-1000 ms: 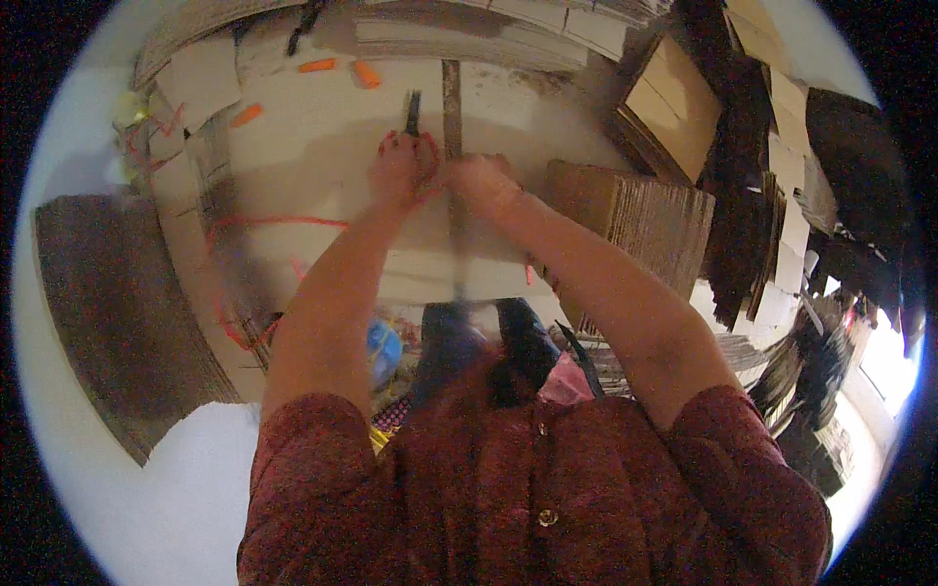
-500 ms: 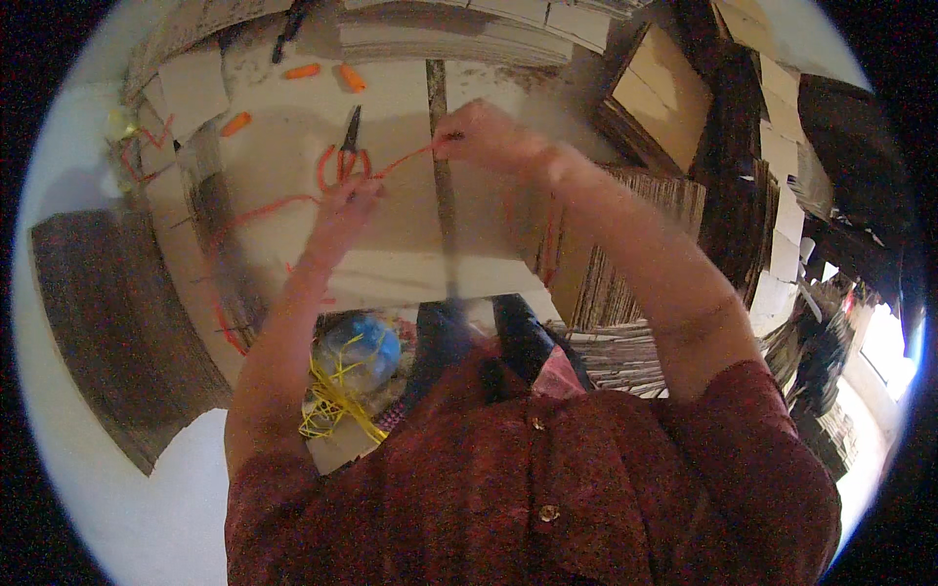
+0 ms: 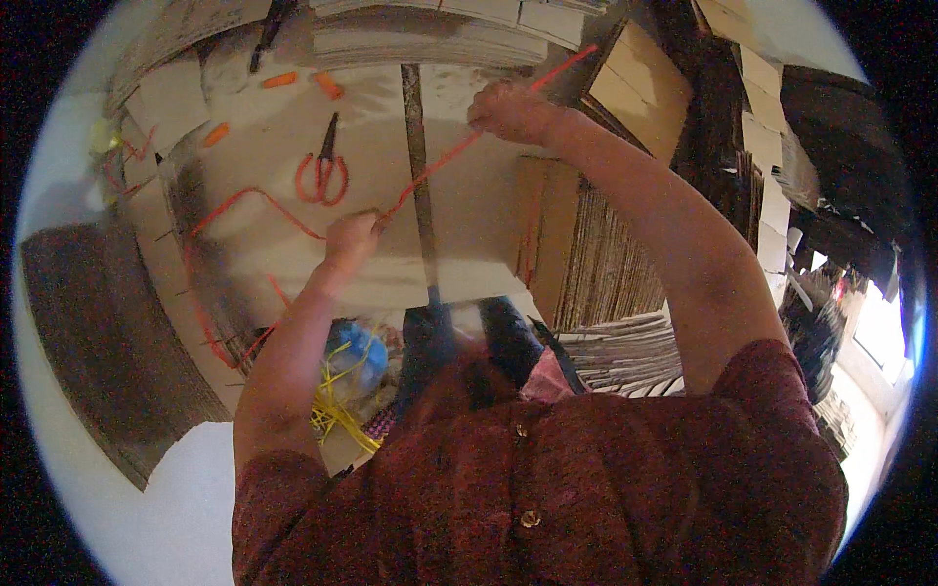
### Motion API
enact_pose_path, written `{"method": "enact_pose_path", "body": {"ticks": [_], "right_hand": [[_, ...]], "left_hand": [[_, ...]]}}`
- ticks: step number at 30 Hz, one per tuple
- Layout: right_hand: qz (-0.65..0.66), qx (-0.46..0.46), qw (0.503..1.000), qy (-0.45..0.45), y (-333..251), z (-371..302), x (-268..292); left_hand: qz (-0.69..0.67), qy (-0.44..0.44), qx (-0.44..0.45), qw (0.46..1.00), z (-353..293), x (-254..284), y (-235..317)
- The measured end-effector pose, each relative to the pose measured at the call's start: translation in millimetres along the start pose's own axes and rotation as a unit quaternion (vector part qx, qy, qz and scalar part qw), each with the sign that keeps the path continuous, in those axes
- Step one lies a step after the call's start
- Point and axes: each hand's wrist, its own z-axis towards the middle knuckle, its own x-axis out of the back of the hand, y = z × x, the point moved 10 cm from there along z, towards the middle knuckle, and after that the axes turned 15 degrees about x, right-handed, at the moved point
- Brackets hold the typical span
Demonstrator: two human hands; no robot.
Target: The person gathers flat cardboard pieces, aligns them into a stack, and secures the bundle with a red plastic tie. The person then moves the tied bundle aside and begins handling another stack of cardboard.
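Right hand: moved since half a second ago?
Yes. The right hand has moved rightward against the dark strip: earlier it overlapped the strip in the head view, now a clear gap shows between them.

No lettering or numbers can be read.

The left hand (image 3: pixel 350 238) and the right hand (image 3: pixel 513 110) both grip a red cord (image 3: pixel 430 172). The cord runs taut between them, diagonally across a dark strip (image 3: pixel 416 146) on the pale work surface (image 3: pixel 376 137). A free end extends beyond the right hand. Red-handled scissors (image 3: pixel 321 180) lie near the left hand, blades directed away from the person. Three orange pieces (image 3: pixel 280 80) lie beyond the scissors. A cardboard stack (image 3: pixel 616 256) stands at right.
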Motion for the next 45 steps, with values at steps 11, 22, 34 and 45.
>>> {"method": "enact_pose_path", "body": {"ticks": [11, 22, 34, 45], "right_hand": [[0.357, -0.269, 0.586, 0.676, -9.8, -274.7, 111.0], [0.555, -0.468, 0.531, 0.438, -77.2, -384.1, -93.4], [0.595, -0.499, 0.414, 0.474, -124.4, -366.9, -43.8], [0.566, -0.327, 0.689, 0.312, -101.4, -175.4, 42.4]], "left_hand": [[-0.262, 0.103, -0.078, 0.956, -19.2, 24.3, 87.6], [-0.656, -0.161, 0.007, 0.738, -79.2, -52.4, 243.2], [-0.639, -0.047, -0.075, 0.764, -143.9, 0.9, 249.5], [-0.800, -0.093, 0.147, 0.574, -133.0, 5.7, 102.0]]}}
